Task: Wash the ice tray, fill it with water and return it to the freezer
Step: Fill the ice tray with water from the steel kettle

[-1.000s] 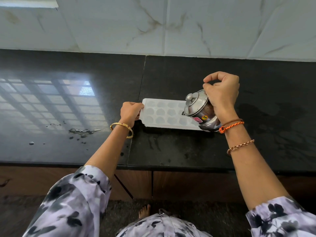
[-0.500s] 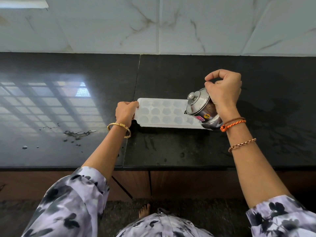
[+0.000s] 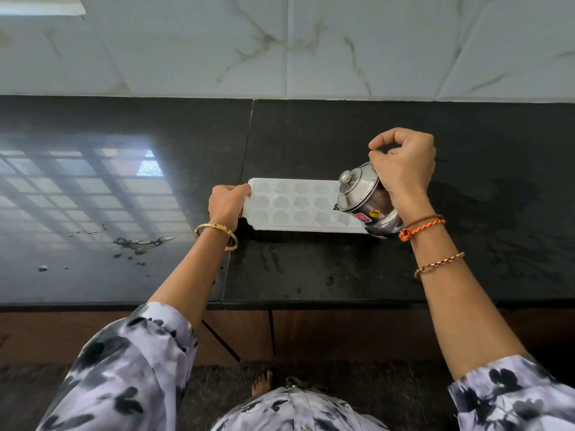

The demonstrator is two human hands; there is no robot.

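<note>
A white ice tray (image 3: 295, 205) with round cells lies flat on the black stone counter (image 3: 311, 144). My left hand (image 3: 226, 204) grips the tray's left end. My right hand (image 3: 403, 172) holds a steel lidded pot (image 3: 364, 197) tilted to the left over the tray's right end, covering the cells there. The pot carries a small round sticker and a pink label. I cannot tell whether water is running from it.
Small puddles and drops (image 3: 140, 243) lie on the counter to the left of the tray. A white marble-tiled wall (image 3: 286, 45) rises behind the counter. Brown cabinet fronts (image 3: 342, 334) sit below its front edge, and a bare foot (image 3: 263, 382) shows on the floor.
The pot has stayed tilted over the tray's right end. Both hands hold their grips, with only a slight shift of the view.
</note>
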